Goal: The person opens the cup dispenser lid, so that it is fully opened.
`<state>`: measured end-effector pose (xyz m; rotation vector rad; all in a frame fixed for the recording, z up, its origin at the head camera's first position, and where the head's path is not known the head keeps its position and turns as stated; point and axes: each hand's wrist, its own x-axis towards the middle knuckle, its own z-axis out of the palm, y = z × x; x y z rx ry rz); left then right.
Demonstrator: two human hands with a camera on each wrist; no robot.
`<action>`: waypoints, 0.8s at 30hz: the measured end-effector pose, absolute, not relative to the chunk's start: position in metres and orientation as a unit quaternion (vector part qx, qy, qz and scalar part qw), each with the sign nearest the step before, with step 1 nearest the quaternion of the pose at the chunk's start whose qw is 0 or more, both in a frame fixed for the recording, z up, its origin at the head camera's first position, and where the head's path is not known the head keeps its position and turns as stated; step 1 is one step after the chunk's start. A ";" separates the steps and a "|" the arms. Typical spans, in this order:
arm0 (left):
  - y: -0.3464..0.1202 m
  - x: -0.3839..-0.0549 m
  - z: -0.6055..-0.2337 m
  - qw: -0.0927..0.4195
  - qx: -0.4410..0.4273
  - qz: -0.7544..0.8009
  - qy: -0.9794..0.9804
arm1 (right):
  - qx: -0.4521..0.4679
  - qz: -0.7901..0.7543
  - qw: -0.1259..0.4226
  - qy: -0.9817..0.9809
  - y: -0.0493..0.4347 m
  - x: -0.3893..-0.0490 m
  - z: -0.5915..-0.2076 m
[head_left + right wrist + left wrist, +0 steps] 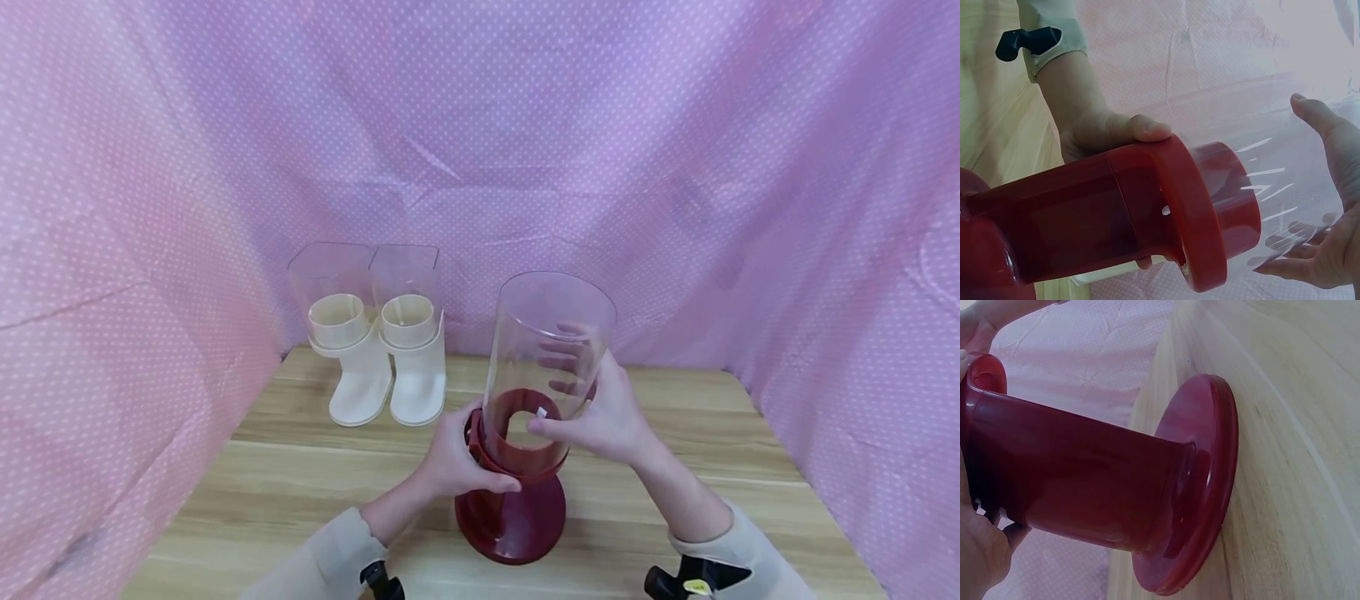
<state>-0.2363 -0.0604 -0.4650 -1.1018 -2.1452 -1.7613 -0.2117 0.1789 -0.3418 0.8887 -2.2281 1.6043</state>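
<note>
A dark red stand [528, 529] with a round foot is upright on the wooden table, and a clear plastic cylinder [517, 350] sits at its top ring. My left hand [453, 458] grips the stand just below the ring, thumb across the front. My right hand [611, 412] holds the clear cylinder, with the thumb on the near side and the fingers spread around the far side. In the right wrist view, the red collar [1200, 219] has a narrower ring [1235, 194] inside the cylinder's lower end. The left wrist view shows the round foot [1213, 456] on the tabletop.
Two cream stands [360, 387] with clear square containers [405, 267] stand side by side at the back left of the table [675, 508]. Pink dotted cloth [480, 125] hangs behind and along both sides.
</note>
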 end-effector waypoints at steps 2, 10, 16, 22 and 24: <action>-0.061 -0.237 -0.464 0.078 -0.370 -0.586 -0.716 | 0.305 0.552 0.126 -0.766 0.179 -0.211 -0.341; -0.062 -0.238 -0.463 0.071 -0.369 -0.588 -0.717 | 0.317 0.531 0.146 -0.772 0.177 -0.208 -0.343; -0.062 -0.239 -0.465 0.073 -0.373 -0.589 -0.714 | 0.320 0.526 0.153 -0.773 0.177 -0.207 -0.343; -0.061 -0.238 -0.466 0.071 -0.369 -0.592 -0.713 | 0.317 0.522 0.152 -0.778 0.179 -0.209 -0.343; -0.060 -0.238 -0.466 0.072 -0.365 -0.593 -0.714 | 0.313 0.521 0.148 -0.780 0.179 -0.211 -0.342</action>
